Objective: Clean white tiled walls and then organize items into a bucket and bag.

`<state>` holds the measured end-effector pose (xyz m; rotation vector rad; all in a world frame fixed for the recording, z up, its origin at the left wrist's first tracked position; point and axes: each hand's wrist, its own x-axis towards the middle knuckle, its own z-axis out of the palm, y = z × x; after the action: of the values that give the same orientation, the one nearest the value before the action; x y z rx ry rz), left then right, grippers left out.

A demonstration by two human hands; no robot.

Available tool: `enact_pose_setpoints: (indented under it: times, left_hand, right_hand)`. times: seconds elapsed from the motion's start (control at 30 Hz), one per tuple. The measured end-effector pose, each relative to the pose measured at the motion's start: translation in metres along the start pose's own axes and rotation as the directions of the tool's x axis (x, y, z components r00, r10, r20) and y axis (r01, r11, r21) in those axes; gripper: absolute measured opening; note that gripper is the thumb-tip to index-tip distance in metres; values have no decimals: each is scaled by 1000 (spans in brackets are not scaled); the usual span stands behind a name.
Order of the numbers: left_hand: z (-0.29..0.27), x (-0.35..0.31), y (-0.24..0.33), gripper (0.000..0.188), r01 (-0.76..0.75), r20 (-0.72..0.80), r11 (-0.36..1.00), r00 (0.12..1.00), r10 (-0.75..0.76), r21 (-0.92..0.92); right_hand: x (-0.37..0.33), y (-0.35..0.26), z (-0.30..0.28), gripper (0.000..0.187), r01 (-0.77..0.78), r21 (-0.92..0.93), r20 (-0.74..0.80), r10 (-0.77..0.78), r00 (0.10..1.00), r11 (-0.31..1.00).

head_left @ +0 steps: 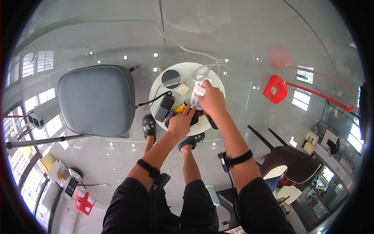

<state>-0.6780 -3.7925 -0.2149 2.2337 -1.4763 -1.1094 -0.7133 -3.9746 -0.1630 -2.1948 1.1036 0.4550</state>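
Note:
A small round white table stands ahead of my feet. On it lies a white power strip with light blue sockets. My right hand is closed round a white charger plug at the strip's upper part; whether the plug sits in a socket is hidden. My left hand lies with fingers stretched out, their tips at the strip's near end. Beside and under it are a yellow item and dark items I cannot name. A dark grey box-shaped device with a black cable is left of that hand.
A round black disc and a cream square block share the tabletop with loose pale cable. A grey padded stool stands left. On the right are a red dustpan and a dark brown chair.

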Motion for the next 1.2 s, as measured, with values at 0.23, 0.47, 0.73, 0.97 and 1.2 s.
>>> enact_pose_setpoints:
  times: [0.23, 0.47, 0.73, 0.97, 1.2]
  left_hand:
    - [-39, -161, -26, 77, 139, 151, 594, 988, -30, -793]
    - [12, -263, -44, 89, 316, 334, -109, 907, -258, -942]
    - [11, -335, -47, 51, 282, 629, -642, 663, -407, -713]
    - [-17, -401, -70, 13, 509, 489, -99, 730, -477, -855]
    - [-63, -426, -77, 9, 526, 484, 120, 835, -264, -842]
  right_hand:
    - [-153, -75, 68, 33, -46, 361, 35, 35, 999, 931]
    - [-230, -120, 140, 41, 112, 355, 67, -145, 987, 928]
    - [-244, -150, 197, 65, 45, 536, 469, -341, 815, 843]
    - [-102, -103, 211, 62, -177, 502, -303, 364, 881, 846]
    - [-13, -102, 212, 71, -526, 359, -149, 603, 783, 771]
